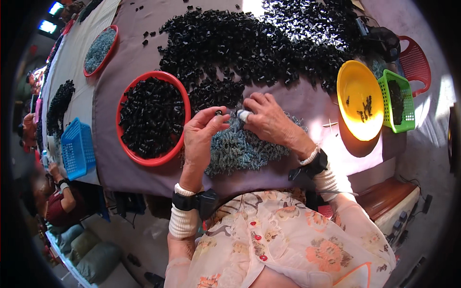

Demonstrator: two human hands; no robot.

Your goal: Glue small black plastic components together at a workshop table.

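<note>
Between the thumb and forefinger of my left hand a small black part is pinched. My right hand is close beside it with curled fingers. White wrapping covers one of its fingertips, and what it grips, if anything, is too small to make out. Under both hands spreads a heap of small grey-blue pieces that look like coiled springs. Left of my left hand, a red basin is full of small black parts. A large pile of similar black parts covers the table beyond my hands.
At the right stand a yellow bowl with a few dark pieces and a green basket. A red chair is beyond them. Far left, another red basin holds grey-blue pieces. A blue basket stands near another person's arm.
</note>
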